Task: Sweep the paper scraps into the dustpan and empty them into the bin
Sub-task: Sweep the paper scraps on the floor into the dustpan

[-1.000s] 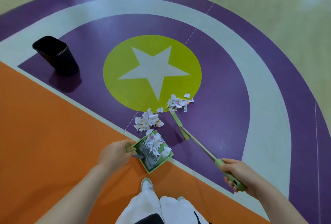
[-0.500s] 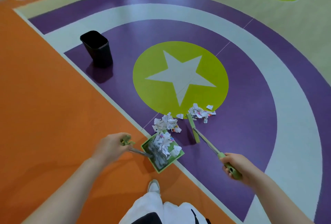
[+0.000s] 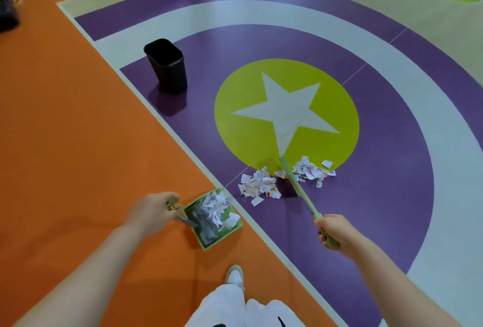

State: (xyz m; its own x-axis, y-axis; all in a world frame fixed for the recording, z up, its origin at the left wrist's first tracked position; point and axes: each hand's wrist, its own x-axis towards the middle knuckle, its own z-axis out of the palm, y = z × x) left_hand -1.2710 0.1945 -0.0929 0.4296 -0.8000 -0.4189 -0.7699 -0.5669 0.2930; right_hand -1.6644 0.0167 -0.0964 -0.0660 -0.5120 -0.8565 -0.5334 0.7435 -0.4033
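My left hand [image 3: 153, 213] grips the handle of a green dustpan [image 3: 213, 218], which holds several white paper scraps and hangs over the orange floor, apart from the piles. My right hand [image 3: 333, 231] is closed on the green broom [image 3: 300, 190], whose head stands between two piles of paper scraps: one pile [image 3: 258, 184] on the left of it, another pile [image 3: 312, 171] on the right at the green circle's edge. A black bin [image 3: 167, 64] stands open on the purple floor, far left of the piles.
The floor is painted orange, purple and white, with a green circle and white star [image 3: 285, 109]. A dark object [image 3: 6, 10] sits at the far left edge. My shoe [image 3: 235, 275] and white trousers show at the bottom.
The dustpan has pulled back from the left pile onto the orange floor. The view has swung left, so bin and star sit further right in frame. The broom stays between the piles.
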